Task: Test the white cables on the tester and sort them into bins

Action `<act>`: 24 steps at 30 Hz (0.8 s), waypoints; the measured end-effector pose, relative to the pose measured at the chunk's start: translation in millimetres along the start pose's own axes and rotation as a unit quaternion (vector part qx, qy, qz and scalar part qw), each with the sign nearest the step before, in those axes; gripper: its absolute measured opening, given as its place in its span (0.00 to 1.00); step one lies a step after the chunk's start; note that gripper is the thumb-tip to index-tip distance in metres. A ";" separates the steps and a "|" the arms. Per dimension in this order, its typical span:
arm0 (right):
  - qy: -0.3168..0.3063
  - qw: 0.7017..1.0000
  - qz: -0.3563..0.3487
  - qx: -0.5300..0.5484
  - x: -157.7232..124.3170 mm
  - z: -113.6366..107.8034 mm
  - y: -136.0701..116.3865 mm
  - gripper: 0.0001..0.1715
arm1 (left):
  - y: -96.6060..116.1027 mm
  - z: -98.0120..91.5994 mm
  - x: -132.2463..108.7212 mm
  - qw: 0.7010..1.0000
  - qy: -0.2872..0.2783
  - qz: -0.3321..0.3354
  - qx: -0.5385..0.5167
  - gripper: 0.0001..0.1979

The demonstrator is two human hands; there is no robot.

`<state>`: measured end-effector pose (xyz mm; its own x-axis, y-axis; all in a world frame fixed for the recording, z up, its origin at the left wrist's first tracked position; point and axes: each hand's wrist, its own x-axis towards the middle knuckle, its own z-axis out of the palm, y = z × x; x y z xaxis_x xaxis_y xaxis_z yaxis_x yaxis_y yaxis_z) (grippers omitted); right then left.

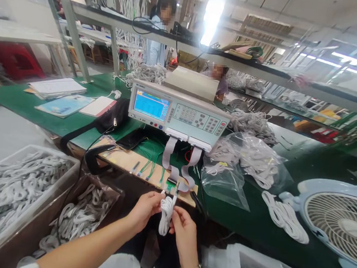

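A coiled white cable hangs at the front edge of a wooden board, with my hands on either side of it. My left hand is closed, thumb and fingers pinching the cable near its left end. From the other side, my right hand pinches it by the right strand. Both cable ends point up at a small green circuit board on the wooden board; I cannot tell whether they are plugged in. Grey ribbon cables run from there up to a bench tester with a lit blue screen.
Left of me stand a white bin and a brown box, both holding coiled cables. Bagged cables, a loose bundle and a fan lie to the right. Papers rest behind; two people are beyond the shelf.
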<state>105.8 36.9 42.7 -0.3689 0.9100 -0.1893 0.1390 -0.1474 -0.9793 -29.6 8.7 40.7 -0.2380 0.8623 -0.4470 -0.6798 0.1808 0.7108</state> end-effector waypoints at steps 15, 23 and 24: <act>0.004 1.000 0.014 0.022 0.6 0.1 -9.1 0.18 | -7.7 7.3 2.5 1.000 0.014 0.006 -0.012 0.14; -0.005 0.996 0.068 0.063 17.1 1.7 -9.7 0.18 | 15.8 1.2 4.3 0.991 -0.087 -0.090 0.045 0.19; -0.009 0.996 0.074 0.056 20.1 1.0 -9.5 0.19 | 16.7 2.5 4.6 0.991 -0.086 -0.088 0.046 0.21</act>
<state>96.1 56.2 48.1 -0.3677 0.8682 -0.3332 0.0905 -0.3232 -0.9420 -40.3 16.9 51.9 0.0048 0.8800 -0.4749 -0.6326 0.3704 0.6801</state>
